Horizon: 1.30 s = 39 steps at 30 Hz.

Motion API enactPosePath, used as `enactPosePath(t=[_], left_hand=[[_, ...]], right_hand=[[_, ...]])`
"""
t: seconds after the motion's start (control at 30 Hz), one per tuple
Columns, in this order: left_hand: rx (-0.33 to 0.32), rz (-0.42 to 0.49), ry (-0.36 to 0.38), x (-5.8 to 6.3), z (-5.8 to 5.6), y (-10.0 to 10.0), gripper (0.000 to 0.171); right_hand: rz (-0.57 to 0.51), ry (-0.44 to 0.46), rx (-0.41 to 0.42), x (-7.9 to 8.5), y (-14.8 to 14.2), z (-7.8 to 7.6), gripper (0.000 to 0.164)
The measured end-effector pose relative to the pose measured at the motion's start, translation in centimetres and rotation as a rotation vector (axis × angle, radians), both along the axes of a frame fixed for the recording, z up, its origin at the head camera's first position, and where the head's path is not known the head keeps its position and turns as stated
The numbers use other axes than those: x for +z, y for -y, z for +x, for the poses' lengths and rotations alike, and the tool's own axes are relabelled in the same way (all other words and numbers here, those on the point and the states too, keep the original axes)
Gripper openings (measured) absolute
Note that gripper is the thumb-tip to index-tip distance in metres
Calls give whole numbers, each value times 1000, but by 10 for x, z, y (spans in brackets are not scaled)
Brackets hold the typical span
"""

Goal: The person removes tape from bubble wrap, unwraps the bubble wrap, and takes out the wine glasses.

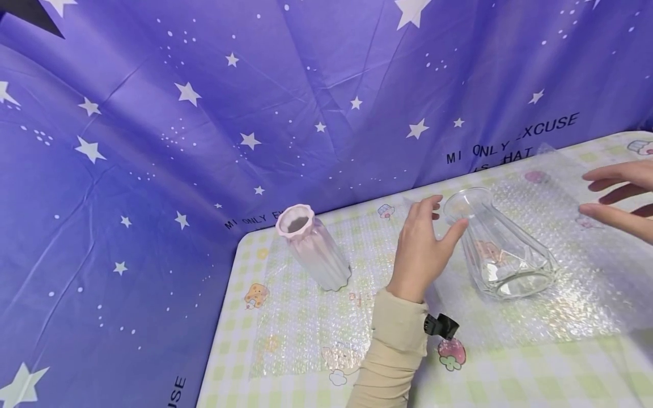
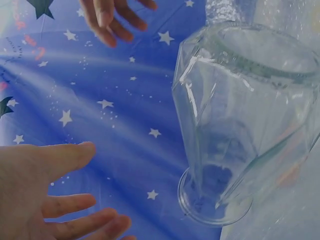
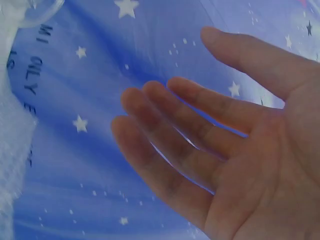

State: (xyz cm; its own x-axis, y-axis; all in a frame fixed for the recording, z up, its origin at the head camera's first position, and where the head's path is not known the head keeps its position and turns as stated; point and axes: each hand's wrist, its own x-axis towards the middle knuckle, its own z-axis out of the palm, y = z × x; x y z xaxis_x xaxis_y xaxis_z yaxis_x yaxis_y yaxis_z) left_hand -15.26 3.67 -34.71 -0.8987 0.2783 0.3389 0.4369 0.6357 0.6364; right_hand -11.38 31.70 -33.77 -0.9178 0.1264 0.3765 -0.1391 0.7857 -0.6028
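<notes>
A clear glass vase [image 1: 502,249] stands on a sheet of bubble wrap [image 1: 586,294] at the right of the table. Close by its rim, on the left side, my left hand [image 1: 423,243] has thumb and fingers spread apart. The left wrist view shows that hand [image 2: 65,195] holding nothing, beside the glass vase [image 2: 240,125]. Farther right, my right hand [image 1: 624,195] is raised over the wrap, fingers loosely extended. Its palm [image 3: 260,165] shows bare in the right wrist view. A pink-and-white fluted vase [image 1: 317,249] stands to the left of my left hand.
Another piece of bubble wrap [image 1: 301,328] lies under the pink-and-white vase. The table wears a green checked cloth [image 1: 224,351] with cartoon prints. A purple curtain [image 1: 306,113] with white stars hangs along the back and left table edges.
</notes>
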Motion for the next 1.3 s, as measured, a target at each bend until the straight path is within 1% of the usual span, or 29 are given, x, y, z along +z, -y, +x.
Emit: enactPosePath(t=[0.13,0.2,0.27,0.37,0.47,0.53,0.67,0.83,0.97,1.03,1.1,1.17,1.23,1.3], left_hand=[[-27,18,54,-3,1,-6,53],[-35,30,87,-4,1,-9,54],[-42,42,122,-6,2,-12,54],[-50,50,169,-10,2,-16,55],[-62,53,209,-16,1,-19,57],[-64,45,230,-19,1,-21,58],[-58,21,262,-25,1,-24,60],[-27,-19,257,-32,0,-26,63],[-23,-28,264,-35,-1,-27,65],[-30,-21,290,-36,-1,-27,66],[-43,-10,326,-37,-1,-28,66],[-54,-4,351,-38,-2,-28,65],[-67,-3,364,-40,-3,-29,65],[-78,-6,362,-42,-4,-29,64]], right_hand=[[69,-26,66,8,17,3,46],[81,-37,92,9,22,2,46],[90,-28,103,9,25,-1,48],[124,17,112,6,25,-8,50],[177,87,116,-1,21,-17,55],[181,130,133,-6,18,-22,57],[153,226,195,-19,13,-32,56],[43,346,294,-34,14,-44,57],[-38,417,351,-45,15,-50,55],[-59,432,369,-50,15,-50,51],[-58,435,392,-54,15,-51,48],[-64,441,422,-57,15,-51,48],[-64,459,441,-60,16,-51,53],[-73,507,456,-62,15,-51,60]])
